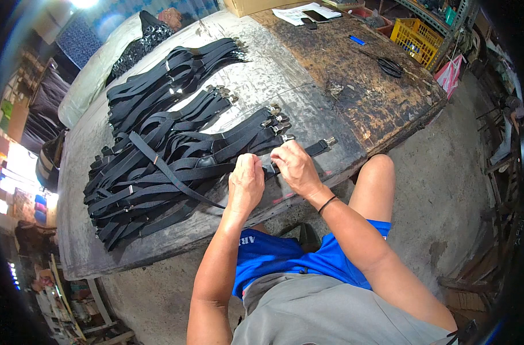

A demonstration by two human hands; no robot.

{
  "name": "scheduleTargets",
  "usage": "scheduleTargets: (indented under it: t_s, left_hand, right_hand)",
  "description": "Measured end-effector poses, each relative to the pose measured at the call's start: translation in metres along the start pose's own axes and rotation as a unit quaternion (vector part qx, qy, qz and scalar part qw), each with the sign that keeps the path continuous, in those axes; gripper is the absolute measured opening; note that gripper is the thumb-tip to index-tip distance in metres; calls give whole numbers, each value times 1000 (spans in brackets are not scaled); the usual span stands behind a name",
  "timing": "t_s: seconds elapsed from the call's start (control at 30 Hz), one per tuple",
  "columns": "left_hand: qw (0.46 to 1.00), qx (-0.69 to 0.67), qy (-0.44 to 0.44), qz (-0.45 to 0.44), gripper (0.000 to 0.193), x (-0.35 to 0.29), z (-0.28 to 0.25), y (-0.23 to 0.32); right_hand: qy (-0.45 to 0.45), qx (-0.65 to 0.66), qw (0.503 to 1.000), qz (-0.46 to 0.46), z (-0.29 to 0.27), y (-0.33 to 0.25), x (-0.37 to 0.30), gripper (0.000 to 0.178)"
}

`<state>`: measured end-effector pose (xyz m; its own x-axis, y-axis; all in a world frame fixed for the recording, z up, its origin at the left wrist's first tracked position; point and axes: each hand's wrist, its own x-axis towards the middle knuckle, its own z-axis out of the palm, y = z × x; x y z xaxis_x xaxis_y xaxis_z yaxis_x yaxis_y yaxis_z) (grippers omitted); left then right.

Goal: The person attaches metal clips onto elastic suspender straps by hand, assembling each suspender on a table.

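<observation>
Black elastic suspenders [164, 190] with metal clips lie in a heap on the worktable in front of me. At the heap's near right edge, my left hand [246, 181] is closed, fingers pinched on a black suspender strap. Just beside it, my right hand [296, 167] is also closed, and a short dark piece of strap shows between the two. One strap loops from the heap to below my left hand. Past my right hand, a strap end with a silver clip [330, 141] points right. My fingers hide the exact spot they grip.
Another bundle of suspenders [176, 75] lies farther back. The worktable [382, 109] has a worn brown right part holding black scissors [389, 67], a blue piece [357, 40], papers [293, 15] and a phone. A yellow crate [416, 40] stands beyond its right edge.
</observation>
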<state>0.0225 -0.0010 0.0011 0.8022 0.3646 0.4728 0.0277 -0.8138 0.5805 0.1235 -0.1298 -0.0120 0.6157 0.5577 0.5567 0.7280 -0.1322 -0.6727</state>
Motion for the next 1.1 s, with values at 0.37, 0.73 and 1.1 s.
scheduleTargets:
  t_s: [0.37,0.73,1.1]
  left_hand:
    - [957,142,-202,151,10,10,-15,19]
    - [975,15,-113,190,24,150,76,60]
    - [968,141,-183,96,20,34,-22,39]
  right_hand:
    - [217,376,875,213,-50,29,20,9]
    - [375,452,782,208,-143,56,11,12]
    - [361,459,781,220,-144,47,10,13]
